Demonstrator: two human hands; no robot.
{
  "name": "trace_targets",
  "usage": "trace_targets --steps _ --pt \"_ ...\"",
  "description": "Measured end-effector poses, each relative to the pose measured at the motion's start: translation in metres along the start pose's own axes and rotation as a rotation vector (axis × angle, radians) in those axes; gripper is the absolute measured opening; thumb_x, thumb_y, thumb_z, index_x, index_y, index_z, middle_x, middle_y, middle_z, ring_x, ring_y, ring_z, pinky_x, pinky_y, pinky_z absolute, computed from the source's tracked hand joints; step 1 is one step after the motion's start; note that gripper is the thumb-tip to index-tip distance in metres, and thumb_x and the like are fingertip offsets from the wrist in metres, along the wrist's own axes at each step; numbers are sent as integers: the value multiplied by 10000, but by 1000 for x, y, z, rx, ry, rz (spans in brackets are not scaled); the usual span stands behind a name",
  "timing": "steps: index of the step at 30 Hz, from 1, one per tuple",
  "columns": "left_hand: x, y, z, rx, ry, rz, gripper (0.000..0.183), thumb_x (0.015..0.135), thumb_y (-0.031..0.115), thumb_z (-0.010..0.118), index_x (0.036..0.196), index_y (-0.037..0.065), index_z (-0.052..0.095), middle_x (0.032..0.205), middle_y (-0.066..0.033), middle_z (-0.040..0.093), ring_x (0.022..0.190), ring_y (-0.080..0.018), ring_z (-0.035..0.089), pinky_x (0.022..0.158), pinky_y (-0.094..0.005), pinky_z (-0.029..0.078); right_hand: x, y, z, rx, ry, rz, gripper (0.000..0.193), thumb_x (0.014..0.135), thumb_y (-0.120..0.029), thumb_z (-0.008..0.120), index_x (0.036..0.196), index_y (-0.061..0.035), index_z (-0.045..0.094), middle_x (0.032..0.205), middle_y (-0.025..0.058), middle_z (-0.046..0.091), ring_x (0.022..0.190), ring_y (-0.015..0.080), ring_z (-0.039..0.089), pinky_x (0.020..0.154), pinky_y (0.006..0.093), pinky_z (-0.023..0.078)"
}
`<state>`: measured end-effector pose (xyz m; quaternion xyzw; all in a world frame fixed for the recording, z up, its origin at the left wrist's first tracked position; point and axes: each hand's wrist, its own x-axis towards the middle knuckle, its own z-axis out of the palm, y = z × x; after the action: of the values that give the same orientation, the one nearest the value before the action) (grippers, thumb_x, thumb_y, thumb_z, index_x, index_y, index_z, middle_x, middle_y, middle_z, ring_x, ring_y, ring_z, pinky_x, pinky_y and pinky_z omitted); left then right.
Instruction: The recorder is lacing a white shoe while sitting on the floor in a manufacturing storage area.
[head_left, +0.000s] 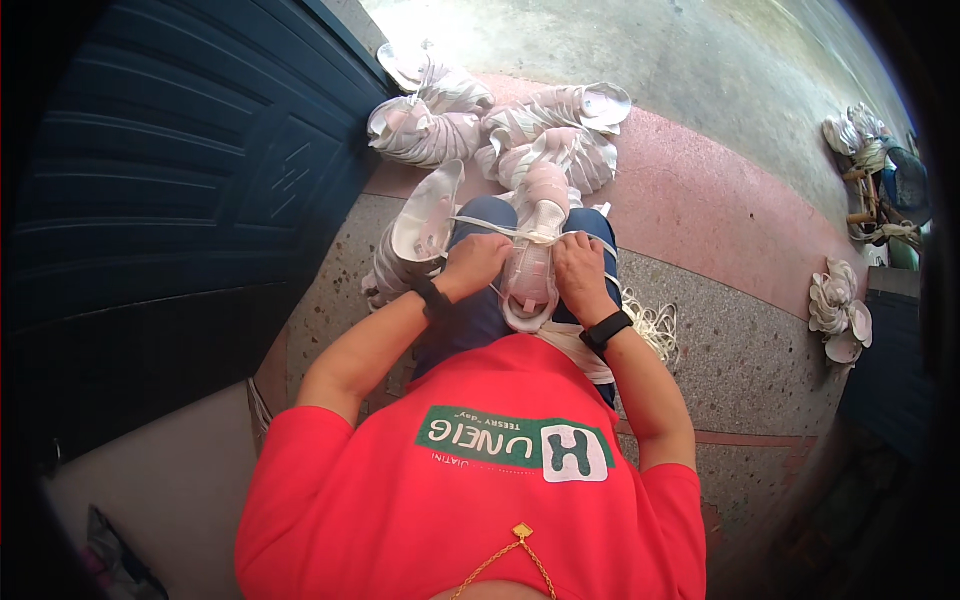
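A pale pink and white shoe upper (pixel 532 278) lies lengthwise between my knees. A white shoelace (pixel 500 228) runs across it and stretches out to both sides. My left hand (pixel 477 263) is closed in a pinch on the lace at the upper's left edge. On the opposite edge my right hand (pixel 582 270) grips the lace with bent fingers. The fingertips are small in view, so the exact hold is hard to see. A hank of loose white laces (pixel 655 328) hangs beside my right thigh.
Stacked bundles of similar uppers (pixel 430 130) lie on the floor ahead, and another stack (pixel 412 235) stands by my left knee. A dark blue panelled door (pixel 190 150) rises at the left. At the far right are more uppers (pixel 840 310) and a wooden-framed chair (pixel 865 195).
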<state>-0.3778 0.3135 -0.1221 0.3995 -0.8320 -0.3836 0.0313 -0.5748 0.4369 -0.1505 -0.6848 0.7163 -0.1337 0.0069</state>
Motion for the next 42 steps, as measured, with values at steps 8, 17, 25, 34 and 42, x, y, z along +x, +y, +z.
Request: trace_targets --steps 8,17,25,34,42 --pt "9 6 1 287 57 60 287 990 303 545 885 88 703 795 -203 705 776 -418 703 680 -546 545 -1 3 -7 45 64 222 126 845 -250 735 881 -130 739 948 36 632 944 248 577 829 421 409" --pt "23 16 9 404 -28 172 238 943 280 603 834 82 677 767 -189 693 773 -399 693 691 -518 552 -6 7 5 66 56 162 192 883 -273 706 794 -105 737 899 61 633 945 266 582 851 430 412" --pt "-6 33 12 599 249 359 208 850 303 724 875 97 713 911 -112 694 960 -315 594 739 -486 465 -10 -9 -8 71 -131 171 241 883 -303 670 888 -68 726 963 120 651 980 312 591 834 464 428" --pt "5 17 9 229 142 281 192 847 231 719 934 60 736 928 -120 696 953 -341 597 834 -457 510 -24 15 8 401 -19 166 174 878 -191 641 970 -73 730 959 116 669 980 328 604 817 478 464" --pt "54 43 19 432 -70 483 118 805 147 723 868 49 701 902 -151 685 920 -352 638 785 -462 548 -19 4 -4 369 55 66 179 861 -139 626 1018 -80 688 877 98 661 908 298 633 757 441 470"
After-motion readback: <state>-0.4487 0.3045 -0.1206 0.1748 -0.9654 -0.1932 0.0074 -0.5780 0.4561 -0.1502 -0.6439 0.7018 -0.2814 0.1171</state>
